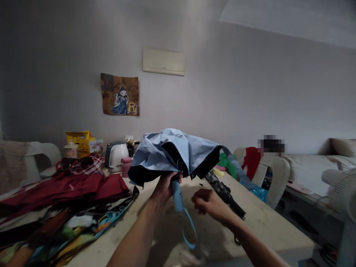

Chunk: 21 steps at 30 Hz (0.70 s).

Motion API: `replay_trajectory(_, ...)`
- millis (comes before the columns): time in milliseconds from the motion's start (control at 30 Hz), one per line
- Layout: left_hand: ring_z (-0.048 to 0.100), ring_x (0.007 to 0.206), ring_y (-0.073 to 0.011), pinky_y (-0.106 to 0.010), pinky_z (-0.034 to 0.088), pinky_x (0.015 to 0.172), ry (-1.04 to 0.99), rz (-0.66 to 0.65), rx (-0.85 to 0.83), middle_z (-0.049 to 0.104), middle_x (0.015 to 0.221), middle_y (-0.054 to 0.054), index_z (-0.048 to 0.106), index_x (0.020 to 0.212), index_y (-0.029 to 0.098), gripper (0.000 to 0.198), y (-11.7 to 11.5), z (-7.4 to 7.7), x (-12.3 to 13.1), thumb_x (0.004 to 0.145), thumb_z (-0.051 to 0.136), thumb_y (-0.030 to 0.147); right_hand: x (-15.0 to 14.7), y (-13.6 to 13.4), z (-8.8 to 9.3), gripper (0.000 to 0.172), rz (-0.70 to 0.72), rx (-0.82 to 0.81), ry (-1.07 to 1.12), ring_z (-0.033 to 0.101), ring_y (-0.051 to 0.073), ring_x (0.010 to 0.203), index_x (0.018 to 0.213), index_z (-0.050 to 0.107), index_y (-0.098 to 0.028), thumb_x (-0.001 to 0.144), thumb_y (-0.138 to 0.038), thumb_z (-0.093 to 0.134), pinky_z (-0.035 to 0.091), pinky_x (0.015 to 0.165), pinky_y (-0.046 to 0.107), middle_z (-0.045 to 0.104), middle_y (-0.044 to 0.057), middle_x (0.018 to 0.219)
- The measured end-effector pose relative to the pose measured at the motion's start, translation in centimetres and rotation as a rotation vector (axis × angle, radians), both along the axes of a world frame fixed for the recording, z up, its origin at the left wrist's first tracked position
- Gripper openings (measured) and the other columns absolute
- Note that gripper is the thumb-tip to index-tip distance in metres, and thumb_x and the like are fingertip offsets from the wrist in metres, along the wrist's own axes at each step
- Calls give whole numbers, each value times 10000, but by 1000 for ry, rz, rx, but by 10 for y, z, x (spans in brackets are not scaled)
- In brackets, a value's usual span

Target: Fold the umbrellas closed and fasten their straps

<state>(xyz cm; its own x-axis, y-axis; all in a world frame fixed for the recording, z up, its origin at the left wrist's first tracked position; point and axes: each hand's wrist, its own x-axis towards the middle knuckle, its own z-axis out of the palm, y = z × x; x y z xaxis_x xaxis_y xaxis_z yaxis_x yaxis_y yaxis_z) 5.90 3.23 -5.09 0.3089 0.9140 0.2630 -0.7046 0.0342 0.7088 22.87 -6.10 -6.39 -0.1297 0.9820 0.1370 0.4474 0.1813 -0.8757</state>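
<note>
Light blue cloth hangs bunched and half collapsed over the middle of the scene: it is the canopy of a light blue umbrella [175,150], held up above the wooden table [267,226]. We see the left hand [164,186] clamped around the shaft just under the canopy, where the blue handle [177,198] begins; the handle points down towards the near edge and its strap [190,231] dangles in a loop below. The right hand [208,204] hovers half curled just to the right of the handle, apart from the left hand, and we cannot tell whether its fingers pinch anything. Just beyond it a black folded umbrella [226,193] lies on the table. To the left lies a dark red umbrella [69,187] on a heap of coloured cloth, with a white kettle [115,155] and a pink cup [126,165] farther back. At the far right stands a white chair [274,178].
</note>
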Motion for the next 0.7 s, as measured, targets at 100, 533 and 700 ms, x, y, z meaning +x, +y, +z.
replay_trajectory(100,519,569,-87,-204,388,512,-28,-15,29,577,659,-11,530,712,134,301,3,-6,-7,541,777,161,34,2,-4,684,-42,-39,345,645,211,849,1065,633,-139,661,-687,697,468,759,336,686,124,968)
replay_trajectory(533,537,608,-146,-296,435,608,265,108,71,616,684,-18,597,726,169,357,3,-33,6,568,823,395,17,78,-2,586,525,-246,734,610,260,1054,969,686,-205,451,-332,930,407,980,483,700,58,1028)
replay_trajectory(700,610,987,-296,-410,471,865,438,253,218,696,1001,-98,673,999,202,423,8,-38,-2,679,744,470,-18,93,-5,495,397,-347,729,610,219,964,878,690,-197,432,-226,905,426,949,468,696,22,931)
